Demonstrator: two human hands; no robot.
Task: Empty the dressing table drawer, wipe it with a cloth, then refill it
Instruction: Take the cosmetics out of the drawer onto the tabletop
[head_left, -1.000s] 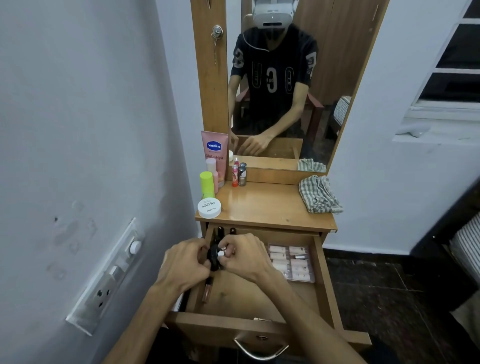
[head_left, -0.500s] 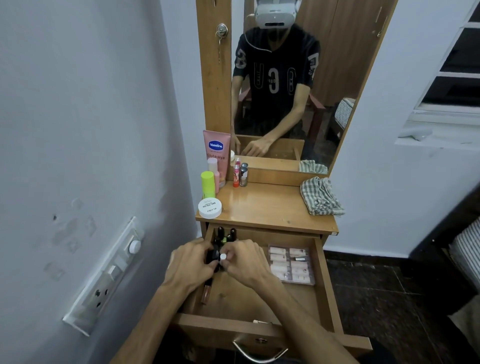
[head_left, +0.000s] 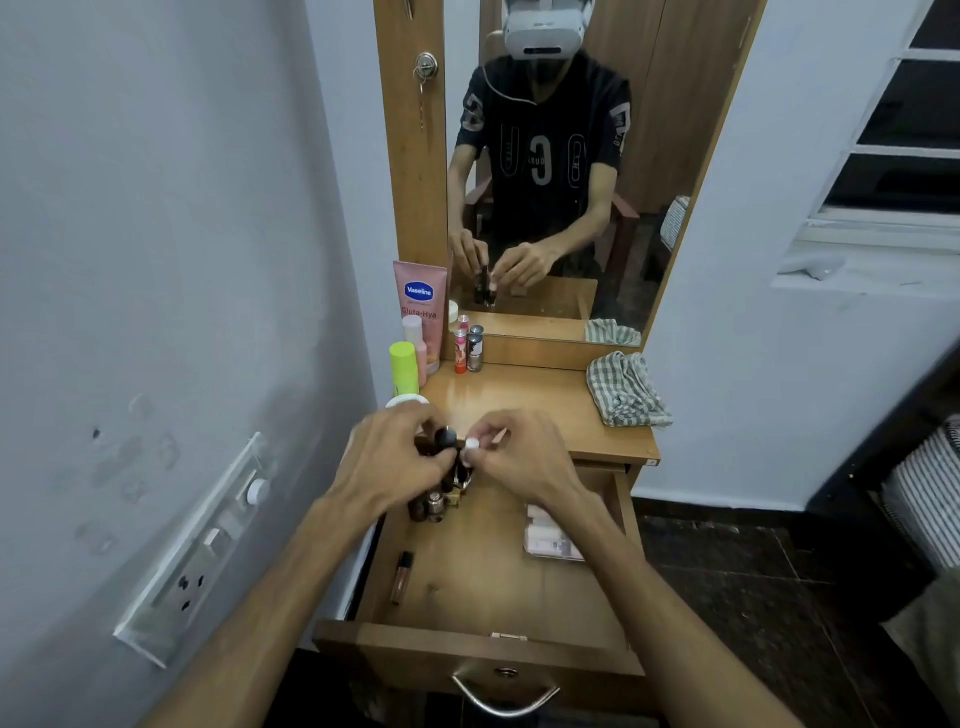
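nearest, below the grip, the open drawer (head_left: 467, 644) shows one metal handle (head_left: 503, 699) on its front. inside it, below and slightly left of the hands, lies one slim tube (head_left: 401, 577) along the left wall; below and right of the hands sits one flat clear case (head_left: 551, 535), partly hidden by the right forearm. directly under the hands stands a cluster of small dark bottles (head_left: 434, 506); their count cannot be told.

the left hand (head_left: 397, 462) has its fingers curled around a dark bottle (head_left: 445, 439) with a black cap. the right hand (head_left: 519, 457) pinches one small white cap (head_left: 471, 443) between fingertips, just beside the bottle's top.

beyond the grip is the table top (head_left: 519, 400). just behind the left hand, one white round jar (head_left: 407, 400) peeks out. further left and back stand one lime-capped bottle (head_left: 404, 366), one pale pink bottle (head_left: 415, 345) and one pink vaseline tube (head_left: 421, 306). behind the grip stand two small sticks (head_left: 467, 349), one red, one silver. far right lies one checked cloth (head_left: 626, 389). at the back, one mirror (head_left: 561, 171) reflects the person.
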